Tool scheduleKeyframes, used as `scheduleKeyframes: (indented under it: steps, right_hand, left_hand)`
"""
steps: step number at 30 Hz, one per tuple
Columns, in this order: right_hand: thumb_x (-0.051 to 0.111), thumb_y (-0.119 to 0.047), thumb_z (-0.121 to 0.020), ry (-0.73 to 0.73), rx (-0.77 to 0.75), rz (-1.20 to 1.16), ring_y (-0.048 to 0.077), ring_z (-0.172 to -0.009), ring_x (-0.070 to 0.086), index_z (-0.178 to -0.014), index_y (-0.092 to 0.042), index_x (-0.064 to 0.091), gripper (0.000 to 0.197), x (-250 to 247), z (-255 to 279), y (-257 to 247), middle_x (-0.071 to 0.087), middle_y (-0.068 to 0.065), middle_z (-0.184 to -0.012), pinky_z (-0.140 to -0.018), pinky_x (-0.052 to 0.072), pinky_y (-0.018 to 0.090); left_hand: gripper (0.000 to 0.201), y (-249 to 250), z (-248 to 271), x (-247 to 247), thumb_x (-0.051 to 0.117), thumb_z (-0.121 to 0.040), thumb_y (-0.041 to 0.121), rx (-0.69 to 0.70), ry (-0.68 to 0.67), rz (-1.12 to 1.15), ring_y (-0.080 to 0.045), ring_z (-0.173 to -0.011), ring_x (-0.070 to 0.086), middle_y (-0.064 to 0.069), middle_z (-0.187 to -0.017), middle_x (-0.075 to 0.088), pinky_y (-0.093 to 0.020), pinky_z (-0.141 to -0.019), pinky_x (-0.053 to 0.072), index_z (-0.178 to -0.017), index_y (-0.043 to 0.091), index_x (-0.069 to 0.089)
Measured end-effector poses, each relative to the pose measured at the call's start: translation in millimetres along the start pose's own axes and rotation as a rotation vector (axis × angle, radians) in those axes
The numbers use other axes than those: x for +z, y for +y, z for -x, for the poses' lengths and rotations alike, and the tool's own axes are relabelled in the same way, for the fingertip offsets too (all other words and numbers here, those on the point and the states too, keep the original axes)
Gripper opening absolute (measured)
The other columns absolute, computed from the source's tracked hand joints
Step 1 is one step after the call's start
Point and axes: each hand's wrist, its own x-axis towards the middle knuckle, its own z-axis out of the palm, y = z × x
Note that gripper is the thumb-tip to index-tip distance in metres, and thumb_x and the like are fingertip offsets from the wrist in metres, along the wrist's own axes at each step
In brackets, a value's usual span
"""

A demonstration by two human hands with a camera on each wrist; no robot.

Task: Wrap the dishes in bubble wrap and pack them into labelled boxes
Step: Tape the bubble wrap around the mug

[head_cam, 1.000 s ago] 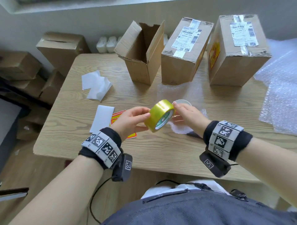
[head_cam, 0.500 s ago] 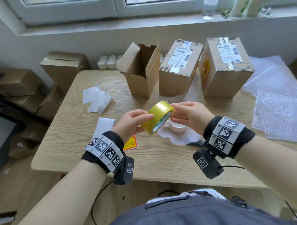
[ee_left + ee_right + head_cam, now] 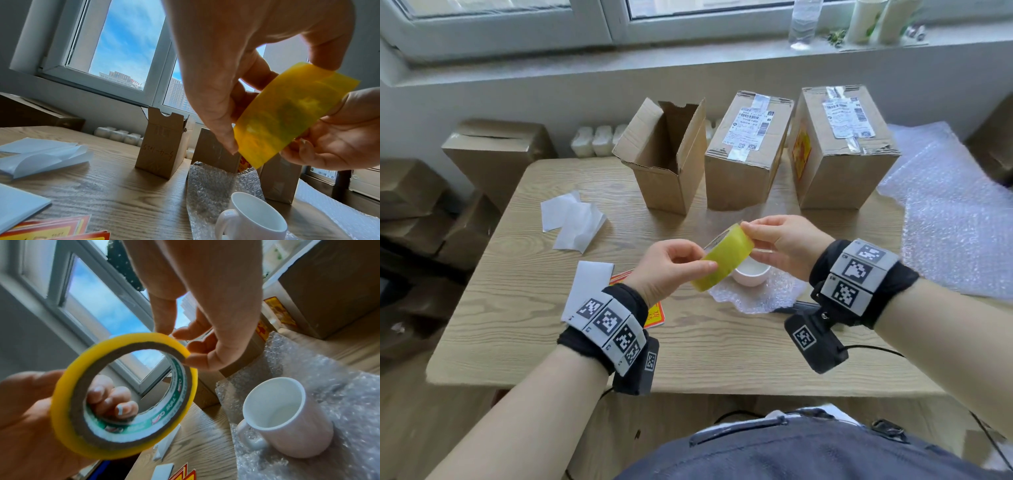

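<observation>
A yellow tape roll (image 3: 726,260) (image 3: 287,116) (image 3: 123,395) hangs above the table between both hands. My left hand (image 3: 671,265) (image 3: 30,418) grips it from the left, thumb on the outer face and fingers through the core. My right hand (image 3: 777,236) (image 3: 205,313) pinches the roll's upper right rim with thumb and fingertips. Just beneath stands a white mug (image 3: 751,274) (image 3: 257,217) (image 3: 287,417), upright and unwrapped, on a small bubble wrap sheet (image 3: 767,298) (image 3: 349,402). An open cardboard box (image 3: 664,161) (image 3: 160,146) stands behind.
Two taped, labelled boxes (image 3: 746,150) (image 3: 839,147) stand right of the open one. A bubble wrap pile (image 3: 955,222) covers the table's right end. White papers (image 3: 571,219) and red-yellow stickers (image 3: 654,313) lie at the left. More cartons sit on the floor to the left.
The roll has turned so its outer yellow face shows instead of its core. Both hands kept hold of it and moved slightly farther from me. The head view tilted upward.
</observation>
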Motion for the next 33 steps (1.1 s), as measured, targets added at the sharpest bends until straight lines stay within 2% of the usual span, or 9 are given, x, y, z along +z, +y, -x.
scheduleKeyframes:
  steps: [3,6,9,14,19,22,25,29,33]
  right_hand:
    - [0.063,-0.014,-0.088,-0.057,0.027,0.014,0.014,-0.075,0.060,-0.082,-0.007,0.060,0.009,-5,-3,-4,0.063,0.005,-0.080,-0.071,0.049,0.024]
    - [0.061,-0.012,-0.090,0.075,-0.111,0.214,0.014,-0.069,0.057,-0.074,-0.009,0.056,0.017,-4,-7,-5,0.058,0.005,-0.074,-0.068,0.051,0.023]
    - [0.059,-0.011,-0.092,0.279,-0.291,0.449,0.018,-0.068,0.060,-0.072,-0.011,0.052,0.021,-2,-7,-10,0.060,0.007,-0.072,-0.070,0.055,0.031]
    - [0.058,-0.008,-0.091,0.361,-0.460,0.503,0.020,-0.065,0.064,-0.073,-0.015,0.046,0.023,-13,-1,-23,0.062,0.002,-0.068,-0.070,0.057,0.039]
    - [0.062,-0.006,-0.088,0.289,-0.585,0.569,0.021,-0.066,0.065,-0.071,-0.017,0.048,0.025,-26,8,-28,0.063,0.000,-0.066,-0.068,0.056,0.038]
    - [0.062,-0.006,-0.088,0.254,-0.540,0.513,0.020,-0.064,0.064,-0.073,-0.016,0.051,0.022,-35,4,-27,0.063,0.002,-0.068,-0.065,0.057,0.033]
    - [0.065,-0.005,-0.086,0.210,-0.482,0.437,0.011,-0.063,0.064,-0.082,-0.015,0.056,0.015,-45,-1,-32,0.065,0.002,-0.073,-0.059,0.055,0.023]
    - [0.074,-0.001,-0.077,0.121,-0.441,0.468,0.008,-0.065,0.061,-0.098,-0.006,0.064,0.024,-56,-6,-40,0.064,0.000,-0.073,-0.064,0.055,0.019]
    - [0.077,-0.001,-0.073,0.086,-0.482,0.542,0.012,-0.070,0.064,-0.092,-0.013,0.065,0.026,-65,-8,-45,0.065,-0.003,-0.072,-0.077,0.056,0.027]
  left_hand:
    - [0.016,2,-3,1,0.074,-0.067,0.022,0.013,-0.034,-0.029,-0.017,-0.070,0.052,-0.009,-0.071,0.057,-0.027,-0.068,0.042,-0.068,0.010,0.063]
    - [0.014,3,-9,5,0.074,-0.080,0.015,0.031,-0.049,-0.097,-0.014,-0.068,0.051,-0.007,-0.071,0.057,-0.021,-0.064,0.041,-0.073,0.007,0.064]
    - [0.022,-1,-21,11,0.068,-0.086,0.027,0.066,-0.008,-0.227,-0.007,-0.060,0.045,0.002,-0.063,0.052,-0.015,-0.056,0.036,-0.075,0.008,0.066]
    - [0.033,-4,-43,16,0.060,-0.090,0.039,0.047,0.103,-0.420,-0.002,-0.050,0.039,0.011,-0.051,0.041,-0.014,-0.048,0.029,-0.063,0.020,0.056]
    - [0.039,-5,-58,26,0.052,-0.089,0.054,-0.077,0.180,-0.614,-0.020,-0.073,0.054,0.007,-0.061,0.050,-0.032,-0.068,0.043,-0.067,0.021,0.055]
    - [0.028,2,-58,38,0.052,-0.090,0.051,-0.118,0.177,-0.643,-0.019,-0.085,0.054,0.007,-0.076,0.051,-0.033,-0.078,0.046,-0.100,0.026,0.058]
    - [0.035,9,-54,51,0.053,-0.093,0.038,-0.079,0.117,-0.556,-0.015,-0.081,0.051,0.009,-0.077,0.049,-0.028,-0.076,0.041,-0.127,0.030,0.050]
    - [0.018,11,-52,65,0.054,-0.093,0.032,-0.088,0.075,-0.488,-0.017,-0.089,0.057,0.003,-0.087,0.058,-0.030,-0.080,0.046,-0.109,0.031,0.063]
    - [0.011,15,-49,74,0.060,-0.089,0.032,-0.119,0.096,-0.479,-0.017,-0.088,0.059,0.003,-0.094,0.061,-0.030,-0.079,0.047,-0.097,0.026,0.064]
